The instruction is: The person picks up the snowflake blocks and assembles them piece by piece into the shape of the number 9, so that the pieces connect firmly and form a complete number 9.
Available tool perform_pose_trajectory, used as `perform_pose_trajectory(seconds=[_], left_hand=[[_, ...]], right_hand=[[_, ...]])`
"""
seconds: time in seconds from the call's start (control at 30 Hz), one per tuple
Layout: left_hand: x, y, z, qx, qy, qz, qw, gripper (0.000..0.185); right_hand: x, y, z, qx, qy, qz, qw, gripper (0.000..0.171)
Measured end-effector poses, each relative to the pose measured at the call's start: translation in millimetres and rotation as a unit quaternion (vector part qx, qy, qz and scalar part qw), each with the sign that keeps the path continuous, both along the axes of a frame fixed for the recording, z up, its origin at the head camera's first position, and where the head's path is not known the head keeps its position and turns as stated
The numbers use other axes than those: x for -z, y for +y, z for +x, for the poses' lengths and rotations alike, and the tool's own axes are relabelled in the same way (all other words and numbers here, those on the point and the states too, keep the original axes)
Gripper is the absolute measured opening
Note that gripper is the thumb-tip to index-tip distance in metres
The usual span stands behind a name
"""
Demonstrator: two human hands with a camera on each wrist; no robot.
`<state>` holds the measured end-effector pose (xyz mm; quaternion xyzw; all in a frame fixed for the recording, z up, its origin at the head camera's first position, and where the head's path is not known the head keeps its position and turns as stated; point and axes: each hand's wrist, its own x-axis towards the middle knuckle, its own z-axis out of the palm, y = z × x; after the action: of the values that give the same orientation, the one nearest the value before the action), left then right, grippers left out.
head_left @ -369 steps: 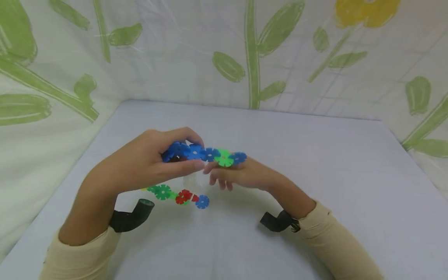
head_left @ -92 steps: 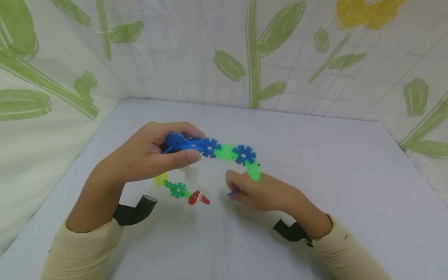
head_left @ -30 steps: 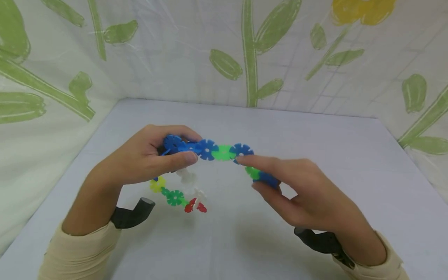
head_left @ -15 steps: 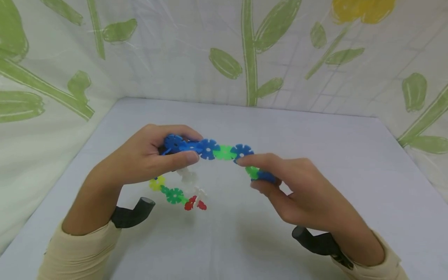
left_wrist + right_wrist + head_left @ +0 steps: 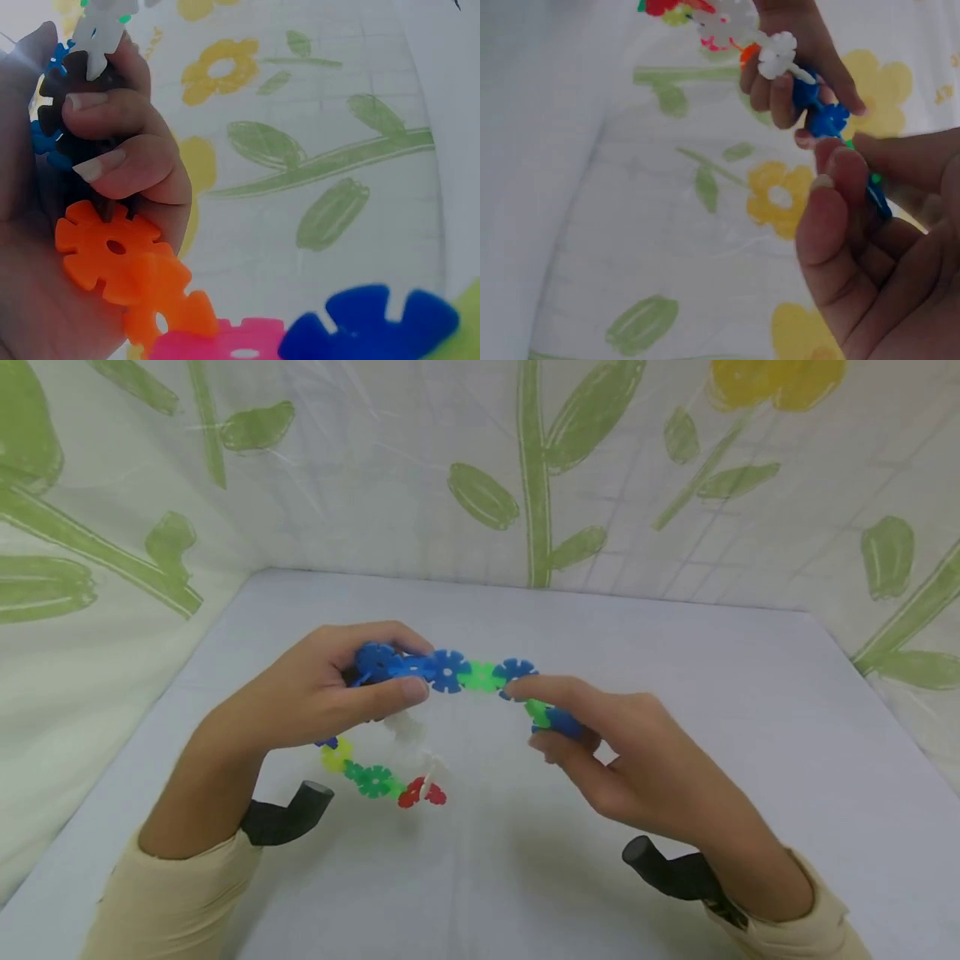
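A white table (image 5: 675, 693) fills the space, closed in on three sides by a pale curtain (image 5: 375, 485) printed with green leaves and yellow flowers. No box, bowl or other container shows in any view. A black strap mount (image 5: 285, 818) sits at the left wrist and another (image 5: 671, 872) at the right, both over beige sleeves.

Above the table, between the two hands, hangs a chain of plastic snowflake discs (image 5: 465, 675). The left hand (image 5: 315, 702) curls its fingers and thumb round the blue end of the chain; in the left wrist view its fingers (image 5: 112, 142) wrap dark and blue discs, with orange, pink and blue discs just below. The right hand (image 5: 600, 743) pinches the other end, a blue disc (image 5: 562, 722) beside a green one, between thumb and forefinger. A loose tail of yellow, green, red and white discs (image 5: 382, 777) droops under the left hand, near the table; whether it touches cannot be told. The left hand hides part of the chain.
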<state>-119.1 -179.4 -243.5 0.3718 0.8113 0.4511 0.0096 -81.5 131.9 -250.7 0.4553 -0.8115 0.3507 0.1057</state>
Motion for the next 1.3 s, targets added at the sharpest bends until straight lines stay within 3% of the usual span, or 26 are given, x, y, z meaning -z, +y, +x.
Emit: perform_pose_trajectory(seconds=[0.17, 0.27, 0.5, 0.67, 0.77, 0.9, 0.97, 1.03, 1.07, 1.2, 1.27, 1.3], left_hand=[[8.9, 2, -8.9, -0.012, -0.065, -0.036, 0.9972, 0.016], [14.8, 7, -12.1, -0.006, -0.091, -0.065, 0.9937, 0.019], [34.6, 34, -14.8, 0.011, -0.095, -0.137, 0.9860, 0.037], [45.1, 46, -16.2, -0.010, -0.070, -0.160, 0.9846, 0.045], [47.7, 49, -18.0, -0.040, -0.038, -0.182, 0.9817, 0.051], [40.9, 44, -16.1, -0.093, 0.000, -0.227, 0.9693, 0.048], [36.7, 39, -13.9, -0.111, -0.006, -0.264, 0.9582, 0.042], [33.8, 35, -11.3, -0.122, -0.032, -0.318, 0.9398, 0.036], [33.6, 33, -10.3, -0.125, -0.052, -0.350, 0.9268, 0.035], [38.1, 30, -9.3, -0.132, -0.123, -0.462, 0.8682, 0.040], [42.6, 30, -10.2, -0.139, -0.154, -0.487, 0.8486, 0.045], [44.8, 30, -10.7, -0.143, -0.167, -0.490, 0.8439, 0.047]], right_hand=[[1.5, 2, -4.3, 0.066, -0.019, 0.038, 0.997, 0.069], [6.4, -3, -9.9, 0.083, -0.027, 0.040, 0.995, 0.067], [33.6, -22, -25.9, 0.030, -0.068, 0.101, 0.992, 0.051], [49.0, -27, -37.6, 0.000, -0.111, 0.138, 0.984, 0.041], [57.8, -26, -45.2, 0.018, -0.165, 0.179, 0.970, 0.042], [66.2, -26, -49.7, 0.084, -0.246, 0.272, 0.927, 0.061], [67.9, -27, -49.5, 0.105, -0.273, 0.314, 0.903, 0.070], [68.4, -28, -48.6, 0.104, -0.284, 0.337, 0.891, 0.066], [68.0, -29, -47.9, 0.103, -0.286, 0.344, 0.888, 0.059], [66.6, -29, -45.1, 0.110, -0.280, 0.358, 0.884, 0.033], [66.6, -29, -44.5, 0.118, -0.267, 0.358, 0.887, 0.030], [67.1, -29, -44.6, 0.118, -0.261, 0.356, 0.890, 0.031]])
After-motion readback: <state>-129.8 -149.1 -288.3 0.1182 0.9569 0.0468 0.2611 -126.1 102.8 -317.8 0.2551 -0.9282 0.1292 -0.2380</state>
